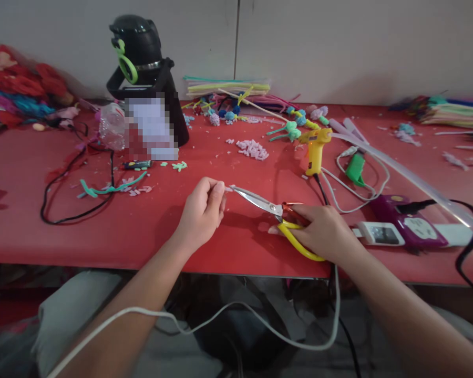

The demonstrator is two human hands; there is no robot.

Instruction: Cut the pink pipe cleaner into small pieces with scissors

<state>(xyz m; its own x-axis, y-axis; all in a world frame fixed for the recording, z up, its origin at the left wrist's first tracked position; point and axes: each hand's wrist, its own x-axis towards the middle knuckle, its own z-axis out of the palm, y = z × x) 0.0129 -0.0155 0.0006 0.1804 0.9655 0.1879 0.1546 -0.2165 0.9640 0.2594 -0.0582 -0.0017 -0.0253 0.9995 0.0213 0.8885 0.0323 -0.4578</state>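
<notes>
Between thumb and fingers, my left hand [206, 212] pinches a short pale pink pipe cleaner piece [228, 189]. My right hand [325, 231] grips a pair of scissors [260, 202] with yellow handles, its blades pointing left. The blade tips meet the pink piece just beyond my left fingertips; the blades look nearly closed. Behind my hands lies a pile of small cut pink pieces [253, 149]. A yellow glue gun [314, 152] with a clear glue stick stands behind my right hand.
A black bottle [173, 100] stands at the back left. Pipe cleaner bundles [228, 88] lie along the wall. A purple power strip [413, 223] and a green-handled tool [355, 169] are at the right. A white cable [205, 324] hangs across my lap; a black cord [43, 205] loops at left.
</notes>
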